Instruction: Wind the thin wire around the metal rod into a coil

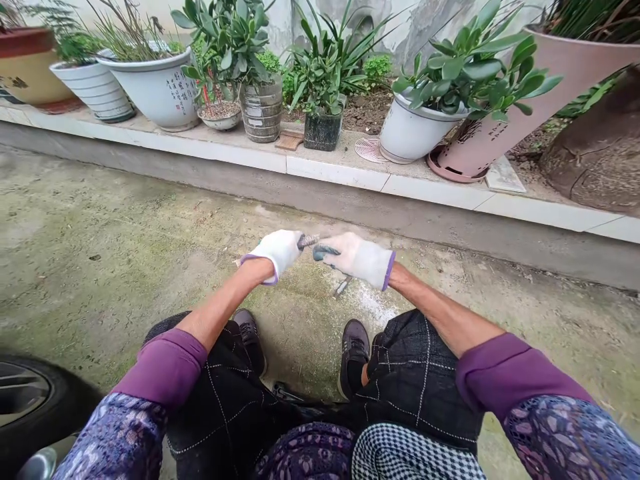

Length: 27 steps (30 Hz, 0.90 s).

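Both hands wear white work gloves with purple cuffs and dark grey fingertips. My left hand (280, 250) is closed around a short, rough, greyish stick-like piece (309, 241), whose end points toward the right hand. Close beside that end is my right hand (355, 257), its fingers curled together and slightly blurred. What they hold, if anything, is hidden. Just below the right hand a narrow grey and whitish strip (343, 287) shows; whether it lies on the ground or hangs from the hand, I cannot tell. White powder (375, 305) is scattered over the concrete there.
A low tiled ledge (335, 171) runs across in front, bearing several potted plants, among them a white pot (417, 130) and a leaning pink pot (510, 113). A vehicle wheel (45, 400) is at lower left. My shoes (355, 347) rest on mossy concrete (125, 267).
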Tool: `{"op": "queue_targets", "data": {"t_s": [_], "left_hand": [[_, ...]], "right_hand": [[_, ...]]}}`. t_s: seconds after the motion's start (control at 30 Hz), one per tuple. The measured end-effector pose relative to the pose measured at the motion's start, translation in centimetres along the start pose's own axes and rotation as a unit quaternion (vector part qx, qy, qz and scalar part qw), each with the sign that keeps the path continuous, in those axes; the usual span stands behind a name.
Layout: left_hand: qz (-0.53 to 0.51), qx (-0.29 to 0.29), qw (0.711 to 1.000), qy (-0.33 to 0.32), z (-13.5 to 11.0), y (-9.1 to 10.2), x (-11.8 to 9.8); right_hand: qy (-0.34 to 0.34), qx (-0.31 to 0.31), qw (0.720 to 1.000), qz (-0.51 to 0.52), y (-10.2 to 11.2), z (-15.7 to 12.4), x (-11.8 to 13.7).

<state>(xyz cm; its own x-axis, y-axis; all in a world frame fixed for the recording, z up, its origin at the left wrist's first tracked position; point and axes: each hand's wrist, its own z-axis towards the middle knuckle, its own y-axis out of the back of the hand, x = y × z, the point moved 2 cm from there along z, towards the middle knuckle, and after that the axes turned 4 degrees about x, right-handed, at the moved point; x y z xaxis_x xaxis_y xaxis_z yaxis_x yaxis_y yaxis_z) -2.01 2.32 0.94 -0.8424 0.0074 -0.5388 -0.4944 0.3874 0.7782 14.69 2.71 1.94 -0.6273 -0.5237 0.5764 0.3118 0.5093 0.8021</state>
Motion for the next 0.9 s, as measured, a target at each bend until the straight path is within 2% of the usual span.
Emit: {"op": "queue_targets", "data": {"t_s": [0.1, 0.2, 0.3, 0.4, 0.47, 0.53, 0.6, 0.67, 0.77, 0.9], "left_hand": [[0.048, 0.027, 0.998, -0.016, -0.4, -1.2, -0.8], [0.007, 0.065, 0.997, -0.048, -1.9, -0.9, -1.7], [-0.115, 0.056, 0.99, -0.056, -3.0, 0.7, -1.7], [-0.149, 0.017, 0.988, -0.04, -2.7, 1.9, -0.8], [-0.077, -0.017, 0.997, -0.018, -1.5, 1.9, 0.2], [0.055, -0.036, 0.998, 0.009, -0.2, 1.3, 1.1], [0.179, -0.023, 0.983, 0.019, 0.7, 0.3, 1.6], [0.236, 0.011, 0.972, 0.0, 0.6, -0.7, 1.4], [0.161, 0.046, 0.984, -0.052, -1.0, -1.1, 0.1], [-0.059, 0.03, 0.996, -0.059, -2.9, 0.5, -1.0]], "right_hand": [[-0.016, -0.051, 0.999, -0.005, 1.7, 0.5, -1.3], [-0.079, -0.054, 0.989, 0.117, 2.3, 0.9, -3.5], [-0.118, -0.043, 0.972, 0.197, 1.4, 0.9, -4.0], [-0.074, -0.012, 0.984, 0.164, -0.1, 0.3, -2.1], [-0.021, 0.007, 0.994, 0.11, -0.6, -0.2, -0.2], [0.017, 0.011, 0.998, 0.051, -0.5, -0.6, 1.3], [0.024, -0.004, 1.0, 0.004, 0.3, -0.7, 1.8], [0.013, -0.037, 0.999, -0.012, 1.4, -0.4, 1.2], [-0.005, -0.083, 0.996, 0.016, 2.7, 0.5, -1.0], [-0.093, -0.055, 0.991, 0.082, 1.6, 1.5, -2.9]]}}
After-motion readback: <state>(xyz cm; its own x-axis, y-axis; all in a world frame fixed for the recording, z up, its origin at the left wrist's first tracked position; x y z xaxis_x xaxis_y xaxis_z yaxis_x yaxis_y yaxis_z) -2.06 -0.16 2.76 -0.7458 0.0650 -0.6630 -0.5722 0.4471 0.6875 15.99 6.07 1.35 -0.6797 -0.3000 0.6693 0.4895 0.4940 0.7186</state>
